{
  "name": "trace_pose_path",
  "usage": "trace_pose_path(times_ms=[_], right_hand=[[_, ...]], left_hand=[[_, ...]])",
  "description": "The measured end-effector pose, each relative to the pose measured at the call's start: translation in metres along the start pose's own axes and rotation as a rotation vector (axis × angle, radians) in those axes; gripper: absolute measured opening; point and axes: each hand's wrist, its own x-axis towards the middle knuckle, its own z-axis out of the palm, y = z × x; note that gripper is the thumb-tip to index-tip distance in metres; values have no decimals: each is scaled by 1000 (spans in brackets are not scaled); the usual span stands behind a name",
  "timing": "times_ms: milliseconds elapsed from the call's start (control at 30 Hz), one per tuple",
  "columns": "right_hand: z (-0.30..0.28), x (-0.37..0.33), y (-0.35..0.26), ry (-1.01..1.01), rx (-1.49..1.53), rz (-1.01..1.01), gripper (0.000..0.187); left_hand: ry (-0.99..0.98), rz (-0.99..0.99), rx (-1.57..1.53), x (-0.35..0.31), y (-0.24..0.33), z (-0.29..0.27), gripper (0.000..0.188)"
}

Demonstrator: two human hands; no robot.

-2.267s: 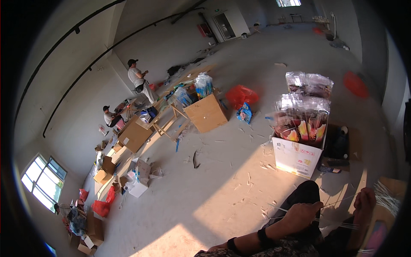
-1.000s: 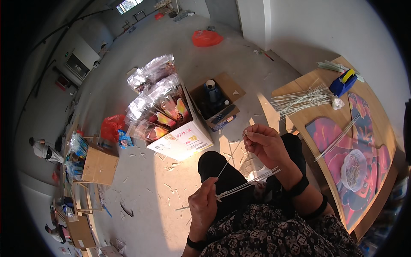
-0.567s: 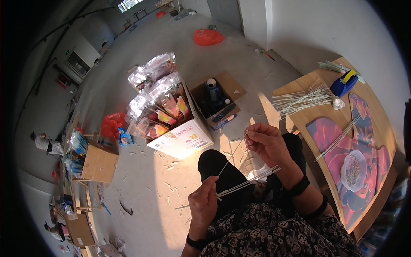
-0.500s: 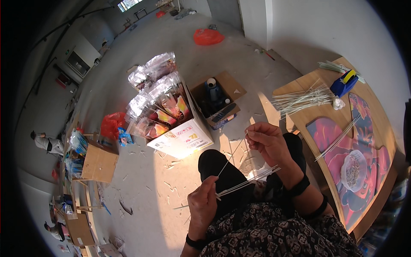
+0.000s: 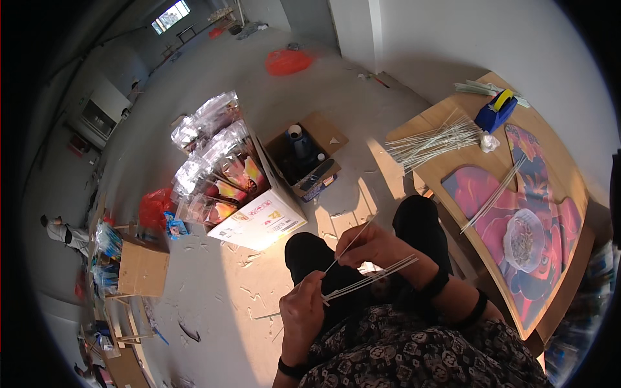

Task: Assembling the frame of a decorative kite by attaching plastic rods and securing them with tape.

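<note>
Over my lap, my left hand is closed around a few thin pale rods, which fan out to the right below my other hand. One more thin rod runs up from the left fingertips to my right hand. My right thumb and fingers pinch that rod partway along, and its tip sticks out above them. The right hand stands close to the left, slightly higher. Beneath both hands are my dark trousers. The fingers hide where the rods meet in my left fist.
At the right, a wooden table bears a pile of pale rods, a blue tape dispenser, a patterned mat and a clear bowl of small pieces. Ahead stand a white carton of bagged items and an open box.
My right hand has come down and left, nearer my left hand, sliding along the single rod, whose tip now shows beyond the fingers. The view has shifted slightly.
</note>
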Motion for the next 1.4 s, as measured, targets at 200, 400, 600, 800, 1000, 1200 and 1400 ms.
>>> trace_pose_path(times_ms=[200, 400, 600, 800, 1000, 1200, 1400], right_hand=[[-12, -23, 16, -69, -181, -52, 32], [-30, -46, 10, 74, 159, -198, 49], [-70, -53, 2, 533, 270, -354, 13], [-117, -82, -21, 775, 399, -503, 17], [-152, -124, -28, 1075, 203, -427, 14], [-162, -172, -8, 1254, 137, -378, 11], [-158, -190, -6, 1393, 39, -280, 12]], left_hand=[[-211, -35, -79, 21, 5, 25, 5], [-270, 106, -62, 63, 12, 53, 8], [-556, 1, -356, 92, 38, 93, 11], [-711, 29, -248, 136, 51, 133, 9], [-487, 468, -10, 228, 65, 234, 10], [-415, 525, 231, 273, 100, 322, 8], [-442, 558, 420, 280, 103, 345, 10]])
